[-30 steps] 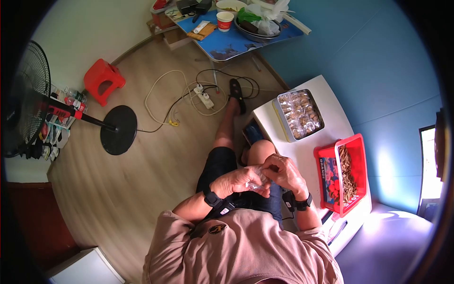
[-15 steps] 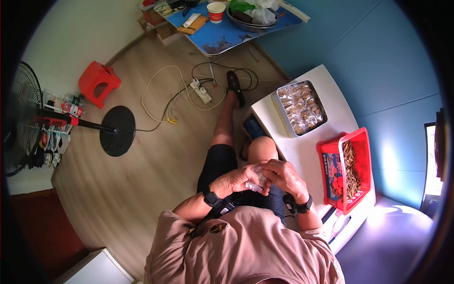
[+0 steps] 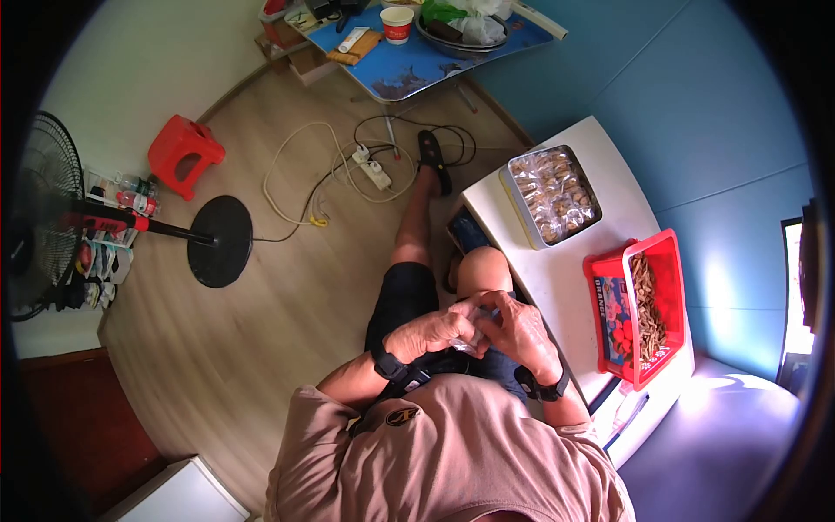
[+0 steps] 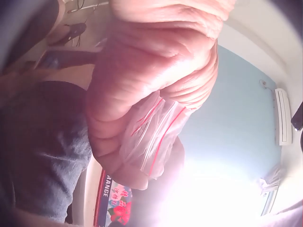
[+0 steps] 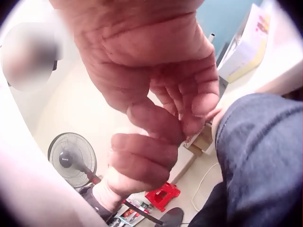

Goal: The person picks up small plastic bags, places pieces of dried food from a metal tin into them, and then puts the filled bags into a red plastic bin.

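Over the lap in the head view, my left hand grips a small clear zip bag with red lines along its seal. Its curled fingers fold round the plastic in the left wrist view. My right hand meets the left one at the bag, thumb and fingertips pinching at its edge. From the right wrist, the right fingers are bent close to the left hand's knuckles, and the bag is hidden there. What the bag contains is covered by the hands.
A white cabinet beside the right knee bears a tin of small clear-wrapped packets and a red basket of brown dried pieces. A fan, red stool and power strip with cables stand on the floor. A blue table is ahead.
The right hand has shifted slightly and its fingers have spread apart over the bag. The left hand stays nearly in place. The head view has tilted a little.
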Demonstrator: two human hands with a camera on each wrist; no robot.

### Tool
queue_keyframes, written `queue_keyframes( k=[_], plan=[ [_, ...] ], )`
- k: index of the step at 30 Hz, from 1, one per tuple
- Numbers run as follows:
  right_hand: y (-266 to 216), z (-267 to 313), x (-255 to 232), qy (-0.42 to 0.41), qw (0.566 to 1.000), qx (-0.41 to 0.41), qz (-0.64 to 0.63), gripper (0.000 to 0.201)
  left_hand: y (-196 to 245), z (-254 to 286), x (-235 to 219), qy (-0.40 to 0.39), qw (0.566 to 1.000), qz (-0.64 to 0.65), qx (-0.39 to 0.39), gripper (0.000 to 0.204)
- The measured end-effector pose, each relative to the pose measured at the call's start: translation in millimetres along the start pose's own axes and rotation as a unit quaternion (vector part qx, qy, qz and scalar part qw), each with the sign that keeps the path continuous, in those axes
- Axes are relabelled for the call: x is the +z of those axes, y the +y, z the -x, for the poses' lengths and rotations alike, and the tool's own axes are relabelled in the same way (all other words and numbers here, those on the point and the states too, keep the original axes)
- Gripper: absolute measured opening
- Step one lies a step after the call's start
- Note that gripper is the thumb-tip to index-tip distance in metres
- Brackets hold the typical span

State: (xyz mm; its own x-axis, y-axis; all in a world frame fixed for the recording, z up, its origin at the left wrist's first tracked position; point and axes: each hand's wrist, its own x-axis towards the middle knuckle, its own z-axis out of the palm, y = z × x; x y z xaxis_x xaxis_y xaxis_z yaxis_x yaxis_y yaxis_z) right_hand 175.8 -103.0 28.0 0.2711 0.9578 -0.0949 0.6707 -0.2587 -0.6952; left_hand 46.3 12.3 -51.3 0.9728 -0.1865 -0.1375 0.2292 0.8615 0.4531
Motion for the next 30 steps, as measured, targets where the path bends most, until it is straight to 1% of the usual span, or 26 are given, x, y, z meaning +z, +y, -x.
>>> queue_keyframes(
  k=[1,2,3,4,6,7,8,9,10,11,12,14,15,17,18,20,22,23,24,26,27,28,29,30],
  plan=[
    [1,3,4,0.002,1.0,-0.001,-0.001,0.024,1,0,5,0.014,1.0,-0.013,0.005,0.071],
    [3,8,9,0.021,0.995,0.036,-0.09,0.022,3,1,10,0.027,0.999,-0.026,0.01,0.07],
    [5,11,12,0.038,0.981,0.072,-0.178,0.021,5,2,15,0.027,0.999,-0.029,0.011,0.07],
    [6,13,13,0.039,0.981,0.07,-0.179,0.021,7,4,20,0.037,0.999,-0.032,0.02,0.068],
    [9,17,12,0.012,0.935,0.159,-0.316,0.019,4,5,21,0.047,0.998,-0.037,0.029,0.067],
    [11,19,12,0.014,0.935,0.157,-0.316,0.019,-2,4,15,0.03,0.998,-0.057,0.02,0.066],
    [13,21,13,0.013,0.923,0.16,-0.35,0.019,-6,3,11,0.012,0.997,-0.077,0.01,0.065],
    [15,23,13,0.012,0.909,0.162,-0.384,0.02,-3,3,16,0.01,0.997,-0.08,0.009,0.065],
    [16,24,14,0.015,0.909,0.161,-0.384,0.02,1,5,21,0.025,0.994,-0.104,-0.006,0.064],
    [18,24,15,0.028,0.915,0.119,-0.385,0.022,4,5,24,0.04,0.991,-0.129,-0.02,0.064],
    [19,24,16,0.04,0.919,0.077,-0.385,0.024,3,5,22,0.038,0.99,-0.131,-0.022,0.064],
    [21,24,15,0.045,0.923,0.079,-0.375,0.026,2,4,17,0.015,0.998,-0.056,-0.031,0.062],
    [22,24,14,0.047,0.926,0.082,-0.365,0.028,2,3,17,0.012,0.998,-0.058,-0.033,0.062],
    [23,22,12,0.05,0.93,0.079,-0.356,0.029,0,2,19,0.015,0.999,-0.048,-0.01,0.058],
    [24,21,12,0.048,0.933,0.075,-0.348,0.03,-1,1,19,0.011,0.999,-0.05,-0.014,0.058],
    [21,18,7,0.048,0.933,0.086,-0.347,0.03,-1,-1,17,0.022,0.999,-0.04,0.001,0.057],
    [18,16,3,0.025,0.923,0.122,-0.364,0.029,-2,-5,9,0.017,0.999,-0.038,-0.006,0.056],
    [28,15,8,0.038,0.94,0.091,-0.328,0.03,-4,-6,5,0.017,0.999,-0.035,-0.01,0.054],
    [28,12,4,0.042,0.939,0.093,-0.328,0.03,-2,-7,5,0.014,0.999,-0.035,-0.013,0.054],
    [24,3,-10,0.016,0.966,0.088,-0.242,0.031,1,-9,6,0.064,0.997,-0.006,-0.048,0.051],
    [29,0,-17,0.03,0.966,0.099,-0.235,0.031,-2,-10,2,0.061,0.997,-0.007,-0.05,0.051],
    [36,-6,-23,0.062,0.961,0.104,-0.25,0.024,-4,-11,-4,0.066,0.997,0.015,-0.035,0.05],
    [45,-14,-31,0.099,0.965,0.106,-0.216,0.022,-4,-13,-9,0.07,0.997,0.036,-0.019,0.049],
    [54,-24,-41,0.135,0.968,0.109,-0.183,0.021,-1,-14,-10,0.067,0.997,0.034,-0.02,0.049]
  ],
)
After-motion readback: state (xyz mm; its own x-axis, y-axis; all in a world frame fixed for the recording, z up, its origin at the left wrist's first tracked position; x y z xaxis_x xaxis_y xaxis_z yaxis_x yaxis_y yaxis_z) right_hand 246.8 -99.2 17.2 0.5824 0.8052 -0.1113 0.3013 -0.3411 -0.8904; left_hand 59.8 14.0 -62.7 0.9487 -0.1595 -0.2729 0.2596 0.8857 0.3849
